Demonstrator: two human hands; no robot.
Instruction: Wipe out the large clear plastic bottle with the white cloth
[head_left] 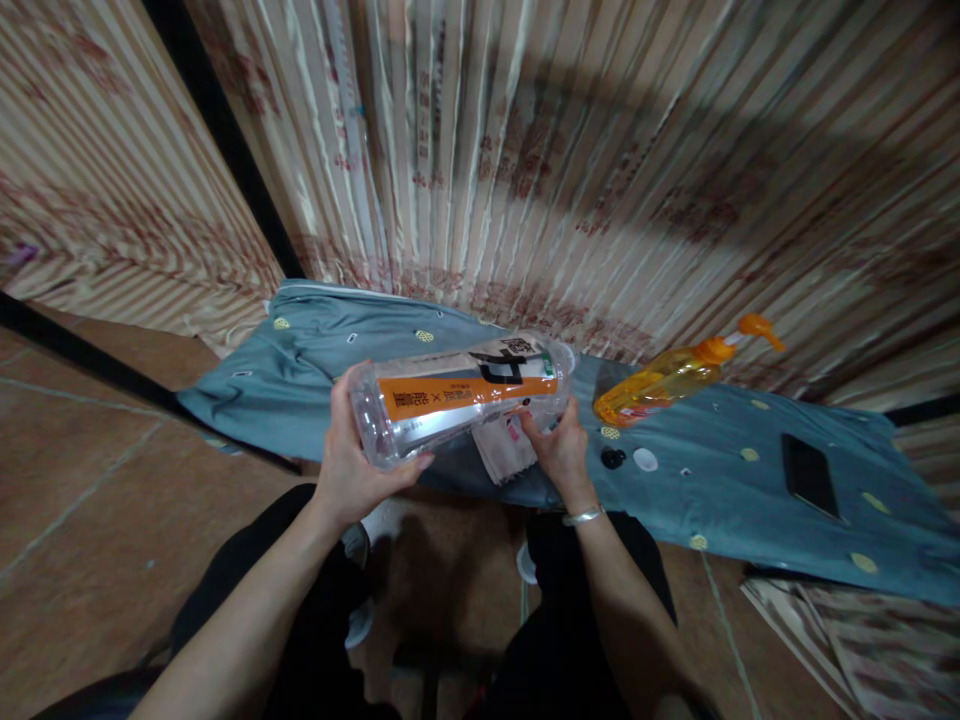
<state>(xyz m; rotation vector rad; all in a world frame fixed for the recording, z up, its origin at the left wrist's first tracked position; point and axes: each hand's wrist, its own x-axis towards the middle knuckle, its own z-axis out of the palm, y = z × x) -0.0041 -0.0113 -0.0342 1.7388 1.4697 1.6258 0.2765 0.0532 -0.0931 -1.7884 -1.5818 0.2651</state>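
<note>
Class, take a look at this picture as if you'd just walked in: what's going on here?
A seated person holds a clear plastic bottle with an orange label sideways in both hands. The left hand grips one end and the right hand supports the other. Beyond it a blue-grey cloth carries an orange pump bottle lying on its side, a black phone, a small black cap and a white cap.

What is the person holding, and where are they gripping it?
A clear bottle with an orange label, held sideways: the left hand grips its base end, the right hand supports it underneath near the other end.
</note>
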